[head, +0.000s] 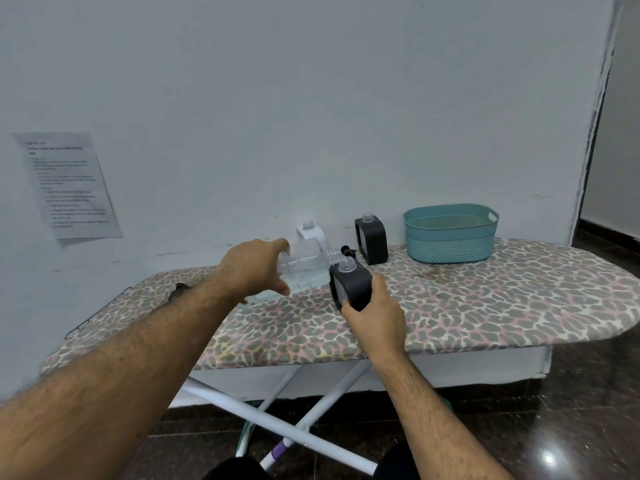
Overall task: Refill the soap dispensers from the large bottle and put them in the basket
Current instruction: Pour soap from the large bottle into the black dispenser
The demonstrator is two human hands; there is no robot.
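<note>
Soap dispensers: three are counted — one black (pixel 351 287), a second black (pixel 372 239), and one white (pixel 311 233).
Large bottles: one clear bottle (pixel 304 263) is seen, tipped on its side.
Baskets: one teal basket (pixel 450 233) is counted.
Pump caps: one small black piece (pixel 348 251) is seen; its kind cannot be told for certain.
Hands: two are counted, left hand (pixel 256 268) and right hand (pixel 375 317).
Paper sheets: one sheet (pixel 67 183) is seen on the wall.
Ironing boards: one board (pixel 485 306) is counted.

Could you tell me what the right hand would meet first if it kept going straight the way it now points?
Probably the second black dispenser by the wall. The right hand, holding a black dispenser, points that way; depth is unclear.
</note>
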